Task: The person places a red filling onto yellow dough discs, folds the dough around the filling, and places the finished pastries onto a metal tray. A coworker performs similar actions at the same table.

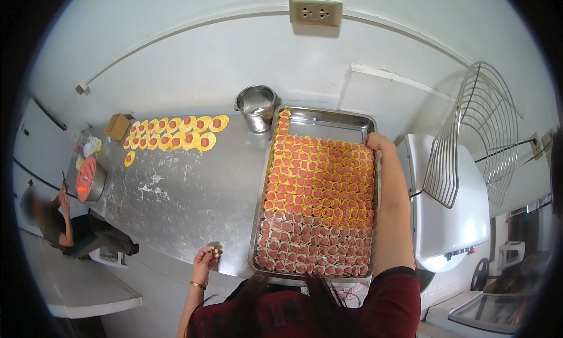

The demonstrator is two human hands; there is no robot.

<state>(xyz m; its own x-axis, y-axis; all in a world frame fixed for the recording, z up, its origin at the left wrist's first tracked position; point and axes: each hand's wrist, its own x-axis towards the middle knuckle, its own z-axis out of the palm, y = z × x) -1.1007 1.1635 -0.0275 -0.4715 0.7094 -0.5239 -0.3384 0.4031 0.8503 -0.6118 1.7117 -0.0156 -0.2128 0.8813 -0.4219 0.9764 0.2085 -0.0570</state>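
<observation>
A large steel tray (328, 122) is packed with open-topped dumplings (319, 174) in tight rows. Most have yellow wrappers around pink filling; those in the near part have pale wrappers. My right hand (380, 142) reaches to the tray's far right side, its fingers closed at the rim beside the last dumplings; what they grip is hidden. By the table's near edge, my left hand (205, 260) has curled fingers, and anything in them is too small to make out. Flat yellow wrappers (218, 123) topped with pink filling lie in rows at the far left of the steel table (182, 191).
A steel bucket (256, 106) stands left of the tray's far end. A bowl of pink filling (88, 179) and a cardboard box (117, 127) sit at the left. Another person (64, 223) stands there. Right of the tray are a white appliance (451, 221) and a wire rack (460, 138).
</observation>
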